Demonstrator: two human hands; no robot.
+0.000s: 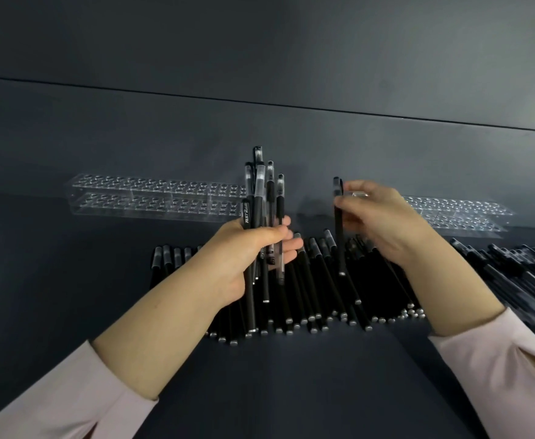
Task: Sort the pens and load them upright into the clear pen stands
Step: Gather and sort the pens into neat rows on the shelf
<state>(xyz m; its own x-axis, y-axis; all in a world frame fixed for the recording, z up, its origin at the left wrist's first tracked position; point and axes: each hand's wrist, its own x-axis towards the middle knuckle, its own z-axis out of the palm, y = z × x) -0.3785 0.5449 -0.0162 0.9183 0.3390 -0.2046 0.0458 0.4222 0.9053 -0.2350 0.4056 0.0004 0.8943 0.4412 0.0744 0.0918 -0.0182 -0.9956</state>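
Observation:
My left hand (247,255) grips a bunch of pens (261,198) upright, several black and clear-capped ones fanned above the fist. My right hand (383,223) pinches a single black pen (339,236) near its cap, held upright above the pile. Beneath both hands lies a wide row of black pens (316,296) side by side on the dark table. A clear pen stand (152,198) with many empty holes sits at the back left. A second clear pen stand (459,213) sits at the back right, partly hidden by my right hand.
Another heap of dark pens (525,274) spreads along the right edge. The dark table surface (291,391) runs toward me between my pink sleeves. A dark wall (259,58) rises right behind the stands.

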